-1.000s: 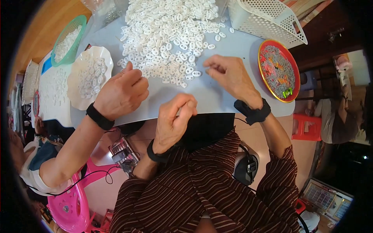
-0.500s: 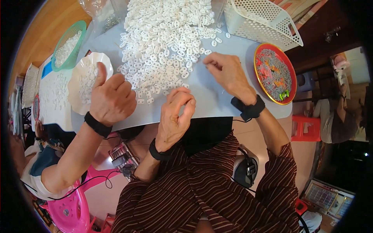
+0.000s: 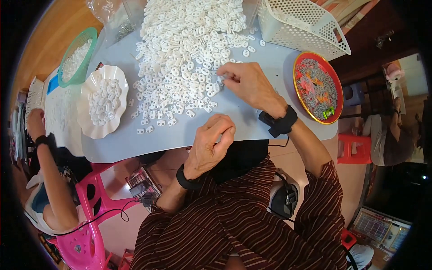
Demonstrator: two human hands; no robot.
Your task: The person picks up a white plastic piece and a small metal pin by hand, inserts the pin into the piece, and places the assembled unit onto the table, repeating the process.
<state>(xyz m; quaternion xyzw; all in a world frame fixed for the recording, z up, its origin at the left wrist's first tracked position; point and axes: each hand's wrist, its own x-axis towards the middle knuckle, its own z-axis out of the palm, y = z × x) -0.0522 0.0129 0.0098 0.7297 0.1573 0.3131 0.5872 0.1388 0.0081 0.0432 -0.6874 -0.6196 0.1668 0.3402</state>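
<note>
Head view: only one view, looking down on my two hands at a pale grey table (image 3: 252,112).
Right hand: my right hand (image 3: 245,83) reaches into the near edge of the heap; fingertips (image 3: 223,77) pressed together on one small white piece, thumb against forefinger. Whether the piece is lifted off the table I cannot tell.
Left hand: my left hand (image 3: 209,146) sits at the table's front edge, fingers curled in, thumb tip meeting forefinger tip. Whether anything is pinched between them I cannot tell.
White pieces: big heap of small white plastic pieces (image 3: 189,49) spread over the table middle, running from the far edge toward me, thinning to loose singles near my right hand.
Wristbands: black band on each wrist, right (image 3: 280,123), left (image 3: 186,180).
White plate: scalloped white plate (image 3: 92,126) left of the heap, holding more white pieces.
Green bowl: green bowl (image 3: 67,58) beyond the plate, white bits inside.
Red tray: round red tray (image 3: 317,87) right of my right wrist, full of small grey and coloured bits.
White basket: perforated white basket (image 3: 301,24) at the far right corner, tilted.
Other person: another person's hand (image 3: 36,123) with a black band, far left, well apart from mine, beside a pink chair (image 3: 90,216).
</note>
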